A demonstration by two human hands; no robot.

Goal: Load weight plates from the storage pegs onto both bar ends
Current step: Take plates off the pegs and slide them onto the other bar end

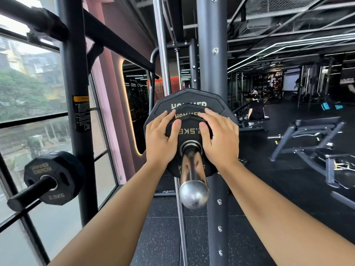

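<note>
A chrome bar end (pixel 193 181) points toward me at the centre. Three black Hammer plates sit stacked on it, largest at the back (pixel 192 97), a middle one (pixel 189 112), and a small 2.5 kg plate (pixel 190 129) in front. My left hand (pixel 161 139) grips the small plate's left edge, thumb on its face. My right hand (pixel 221 139) grips its right edge the same way. Another 2.5 kg plate (pixel 52 177) hangs on a black storage peg (pixel 28 194) at the lower left.
Dark rack uprights (pixel 209 54) (pixel 74 73) stand behind the bar and at left. A large window (pixel 28 112) fills the left side. An adjustable bench (pixel 311 139) stands at right, and a seated person (pixel 254 110) is farther back on the black rubber floor.
</note>
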